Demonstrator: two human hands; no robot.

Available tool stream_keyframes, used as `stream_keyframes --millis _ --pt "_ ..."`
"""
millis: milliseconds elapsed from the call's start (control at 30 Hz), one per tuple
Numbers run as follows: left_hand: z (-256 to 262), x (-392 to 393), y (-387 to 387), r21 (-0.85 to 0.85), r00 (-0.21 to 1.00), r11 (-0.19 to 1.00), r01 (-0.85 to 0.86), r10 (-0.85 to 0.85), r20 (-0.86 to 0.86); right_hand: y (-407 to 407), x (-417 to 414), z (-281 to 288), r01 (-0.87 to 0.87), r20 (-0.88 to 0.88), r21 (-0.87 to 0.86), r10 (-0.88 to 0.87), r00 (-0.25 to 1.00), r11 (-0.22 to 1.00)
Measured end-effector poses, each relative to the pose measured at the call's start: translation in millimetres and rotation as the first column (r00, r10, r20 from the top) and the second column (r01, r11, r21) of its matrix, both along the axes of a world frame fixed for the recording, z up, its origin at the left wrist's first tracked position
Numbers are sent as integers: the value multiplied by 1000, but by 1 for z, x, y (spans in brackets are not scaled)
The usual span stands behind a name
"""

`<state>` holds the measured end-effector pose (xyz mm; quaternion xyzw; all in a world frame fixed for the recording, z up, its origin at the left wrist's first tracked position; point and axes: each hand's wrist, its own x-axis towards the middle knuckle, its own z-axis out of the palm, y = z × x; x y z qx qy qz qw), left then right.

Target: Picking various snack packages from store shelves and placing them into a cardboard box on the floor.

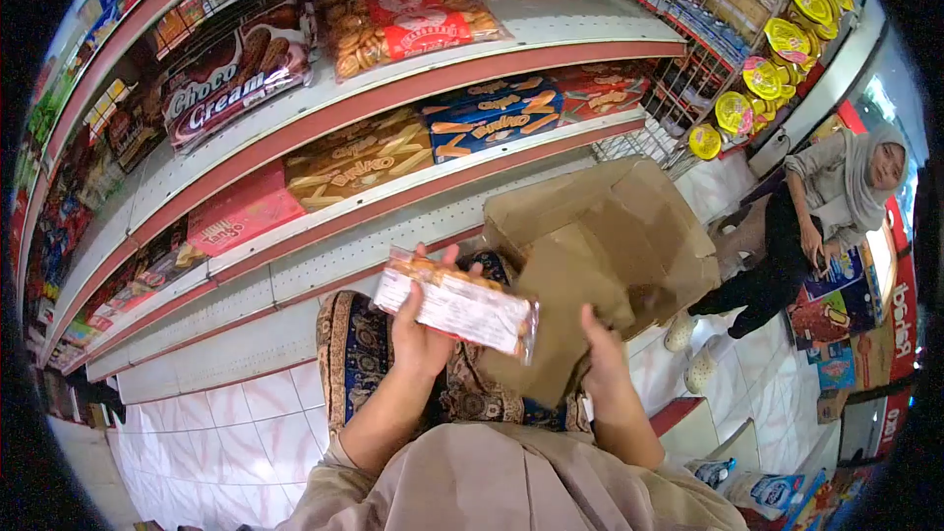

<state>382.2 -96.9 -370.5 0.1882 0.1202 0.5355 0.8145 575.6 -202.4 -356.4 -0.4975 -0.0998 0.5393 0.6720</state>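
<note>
My left hand [424,328] holds a clear plastic packet of biscuits [472,310], its thumb over the white printed label. The packet is tilted, its right end lower, and biscuits show along its upper edge. My right hand [608,361] is at the edge of a brown cardboard flap [549,324], thumb on the near side and fingers mostly hidden. Behind the flap an open cardboard box [664,236] leans beside the lowest shelf. Its inner wall shows; the flap hides part of its inside. Patterned cloth [354,361] covers my legs below both hands.
Ahead stands a store shelf [442,77] with bagged biscuits [405,15], a Choco Cream pack [240,74] and wafer boxes [494,118]. Yellow-lidded cups [763,77] hang at right. A person [826,214] stands there on the tiled floor [243,413]. Bagged goods [767,490] lie lower right.
</note>
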Motion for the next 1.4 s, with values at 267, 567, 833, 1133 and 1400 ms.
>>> stream_keyframes --millis 267,567,833,1133,1400 --pt "-7 8 -13 22 992 999 -39 41 -123 20 -31 31 -411 936 92 62 345 907" --pt "-5 -12 -8 -92 994 990 -103 100 -39 28 -65 17 -567 955 -282 170 -243 774" --pt "-5 -17 -8 -24 966 967 252 -250 71 30 -7 8 -421 893 -45 225 389 906" --pt "-31 -80 -6 -65 848 974 218 -222 -482 53 185 -4 -240 666 -565 608 433 790" --pt "-62 -98 -1 -235 844 970 60 -175 -506 180 268 -165 -220 221 -954 974 -49 205"
